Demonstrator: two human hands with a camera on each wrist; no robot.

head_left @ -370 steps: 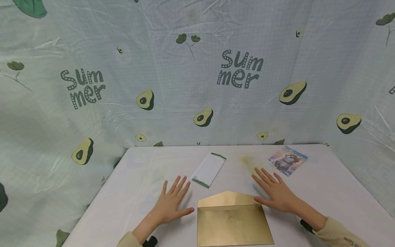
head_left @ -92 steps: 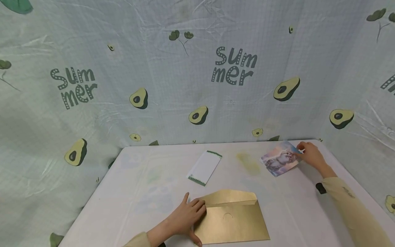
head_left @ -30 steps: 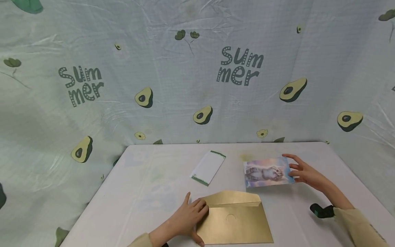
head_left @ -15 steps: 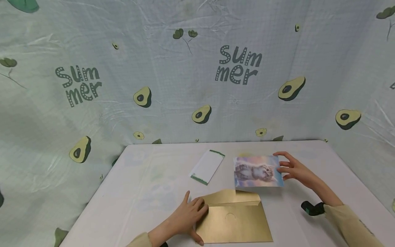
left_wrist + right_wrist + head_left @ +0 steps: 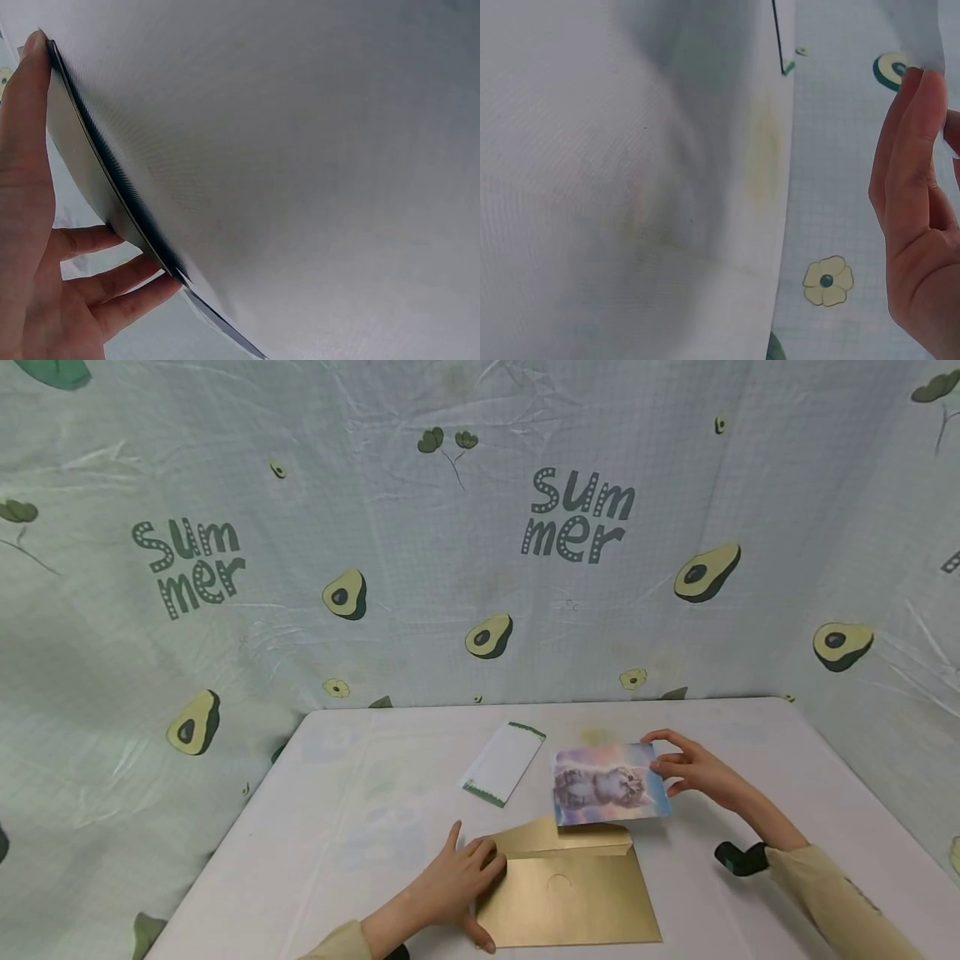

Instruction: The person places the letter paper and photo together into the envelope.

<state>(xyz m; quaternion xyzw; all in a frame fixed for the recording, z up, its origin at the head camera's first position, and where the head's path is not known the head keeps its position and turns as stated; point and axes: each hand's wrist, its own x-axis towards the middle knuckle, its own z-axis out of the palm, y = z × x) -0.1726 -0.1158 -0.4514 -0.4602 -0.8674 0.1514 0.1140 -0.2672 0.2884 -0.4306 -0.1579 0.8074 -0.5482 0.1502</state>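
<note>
Head view, from the hands outward: right hand pinches the right edge of a cat picture card w/ thumb & fingertips, holding it raised just above the counter, its lower edge over the open flap of a gold envelope. Left hand rests on the envelope's left end, fingers curled over the top edge & thumb along the near side, pinning it flat to the counter. Envelope lies at the near centre, flap open toward the far side. Card looks light, thin & fairly stiff, prob. glossy, so it may slip in a loose pinch; an edge grip near a corner, as here, looks apt. Envelope looks like thin paper that bends easily & slides unless held down at an end. Farther out, a white slip w/ green ends lies on the counter, apart from both hands, left of the card. A dark wrist strap shows on the right arm. Behind the counter hangs a pale cloth backdrop printed w/ avocados & "summer". Left wrist view adds what the head view lacks: close up, the envelope's thin dark edge sits between thumb & curled fingers, though the card is not seen. Right wrist view shows only fingers beside the counter edge & cloth; the card there is only a white sliver at the fingertips, if at all.
</note>
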